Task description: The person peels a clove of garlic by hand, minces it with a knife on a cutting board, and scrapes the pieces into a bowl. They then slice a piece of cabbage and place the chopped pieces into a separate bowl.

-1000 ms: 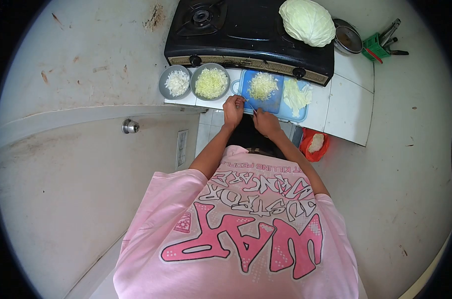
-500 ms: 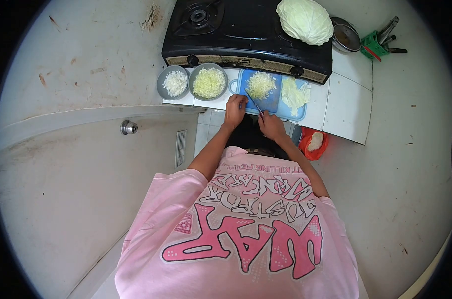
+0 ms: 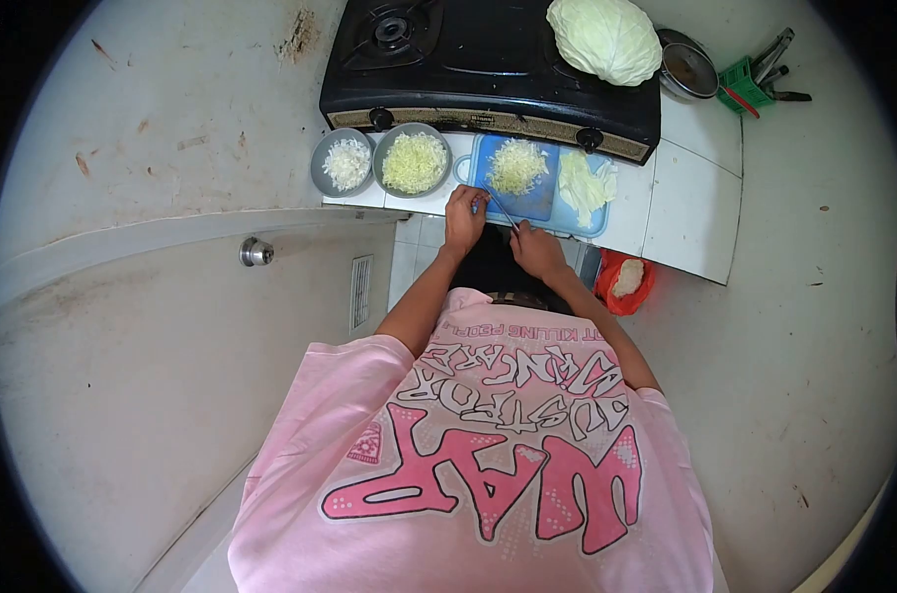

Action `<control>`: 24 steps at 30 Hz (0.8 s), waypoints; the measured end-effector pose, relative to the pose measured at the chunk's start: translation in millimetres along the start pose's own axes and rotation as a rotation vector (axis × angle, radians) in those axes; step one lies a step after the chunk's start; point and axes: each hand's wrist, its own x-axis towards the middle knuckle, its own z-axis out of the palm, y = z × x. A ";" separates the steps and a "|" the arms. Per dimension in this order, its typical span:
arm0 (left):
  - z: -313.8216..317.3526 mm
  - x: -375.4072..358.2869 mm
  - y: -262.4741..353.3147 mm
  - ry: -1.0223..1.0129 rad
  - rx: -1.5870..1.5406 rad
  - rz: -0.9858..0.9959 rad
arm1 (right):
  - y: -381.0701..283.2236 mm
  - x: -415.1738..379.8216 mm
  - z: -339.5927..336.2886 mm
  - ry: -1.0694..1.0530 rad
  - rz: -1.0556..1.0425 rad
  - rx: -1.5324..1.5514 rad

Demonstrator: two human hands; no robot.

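Observation:
My right hand (image 3: 537, 251) is closed around the handle of a knife (image 3: 502, 209), its blade slanting up and left over the blue cutting board (image 3: 539, 208). At the board's lower left edge, the fingers of my left hand (image 3: 465, 219) are bent together close to the knife's tip. What they pinch, if anything, is too small to make out. A heap of finely chopped cabbage (image 3: 517, 166) lies on the board beyond the blade. To its right are loose pale cabbage leaves (image 3: 587, 186).
Left of the board stand a grey bowl of chopped pale green cabbage (image 3: 415, 163) and another of chopped white pieces (image 3: 347, 164). Behind is a black gas stove (image 3: 488, 84) bearing a whole cabbage (image 3: 606, 42). A pan (image 3: 687, 71), green utensil basket (image 3: 742, 87) and red bag (image 3: 627, 287) are rightward.
The knife's tip has dropped slightly toward me, nearer my left fingers. Both hands stay in nearly the same places, and the chopped heap looks the same.

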 end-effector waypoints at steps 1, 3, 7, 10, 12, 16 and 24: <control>0.2 0.7 0.3 0.004 -0.001 0.006 | -1.6 2.3 1.2 0.002 0.001 0.005; 1.2 0.5 0.8 0.011 -0.002 0.018 | -5.4 8.7 3.2 0.005 0.009 0.012; 0.8 0.1 1.0 0.016 0.011 0.000 | -10.1 20.0 3.1 0.017 0.025 0.022; 1.6 1.2 1.7 0.020 0.004 0.002 | -3.2 14.0 2.4 0.054 0.038 0.042; 0.6 -0.5 2.5 0.031 -0.009 0.011 | 2.7 7.5 3.4 0.051 0.031 0.058; 1.5 -1.3 4.9 0.042 -0.005 -0.018 | 7.4 3.7 11.0 0.025 0.001 0.080; 2.5 -1.6 5.6 0.053 -0.036 -0.030 | -0.7 0.1 10.5 -0.007 0.030 0.068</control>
